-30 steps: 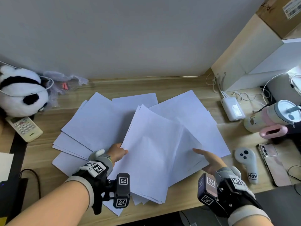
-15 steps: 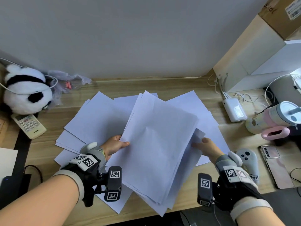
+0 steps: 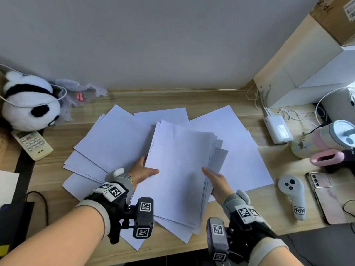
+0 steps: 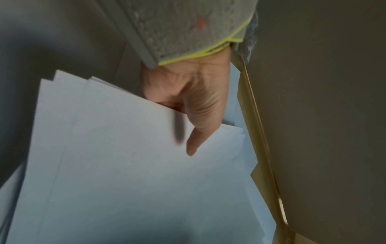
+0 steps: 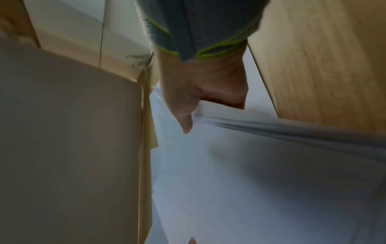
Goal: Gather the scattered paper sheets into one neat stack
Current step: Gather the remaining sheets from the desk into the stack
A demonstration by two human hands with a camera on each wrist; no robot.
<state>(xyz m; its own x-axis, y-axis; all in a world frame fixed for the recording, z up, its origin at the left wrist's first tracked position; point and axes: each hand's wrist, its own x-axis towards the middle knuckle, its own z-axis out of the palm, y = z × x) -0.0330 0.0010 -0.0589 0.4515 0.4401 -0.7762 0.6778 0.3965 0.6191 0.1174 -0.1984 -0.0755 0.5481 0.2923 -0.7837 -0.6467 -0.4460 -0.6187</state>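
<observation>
Matt white paper sheets (image 3: 178, 169) on a smooth light wood-grain desk (image 3: 240, 104); fluffy plush panda (image 3: 28, 102).

Both hands: L (image 3: 141, 172) & R (image 3: 217, 179) pinching, thumbs on top.

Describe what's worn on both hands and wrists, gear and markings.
Left hand and right hand have bare fingers. Each wears a grey knit cuff edged in yellow-green, with a pale grey tab at the wrist. Over each forearm is a black strap carrying white square tags with black coded patterns, plus a dark camera block with two more tags. Forearms unsleeved; no cables visible.
</observation>
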